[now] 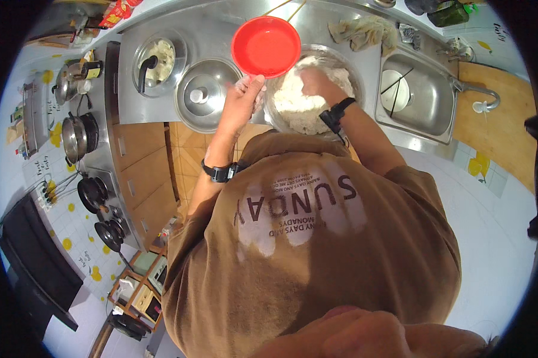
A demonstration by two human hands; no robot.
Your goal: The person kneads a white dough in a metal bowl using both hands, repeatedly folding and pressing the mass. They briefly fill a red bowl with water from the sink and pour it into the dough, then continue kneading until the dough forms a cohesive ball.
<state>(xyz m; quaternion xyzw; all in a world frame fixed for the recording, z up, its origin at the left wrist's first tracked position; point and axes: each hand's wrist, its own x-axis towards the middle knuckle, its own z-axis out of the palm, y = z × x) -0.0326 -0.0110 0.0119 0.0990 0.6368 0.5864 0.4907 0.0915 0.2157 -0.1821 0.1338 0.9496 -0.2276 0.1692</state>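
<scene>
My left hand (245,100), dusted white, grips the near rim of a red plastic bowl (265,44). The bowl is held up beside and partly over a wide metal basin (359,83). A pale heap of flour or crumbly dough (295,100) fills much of that basin. Down in the basin, my right hand (319,83) touches the heap; it is blurred and its fingers cannot be made out. To the left of the basin lies a round metal lid (208,107) with a pale knob. Whether the red bowl holds any liquid is unclear.
A see-through lid with a black handle (148,67) covers whitish dough (164,53) at back left. On the right, a steel sink (430,118) holds a white bowl (392,91) and dark chopsticks. A crumpled cloth (367,33) lies behind. Pans (92,194) line the left counter.
</scene>
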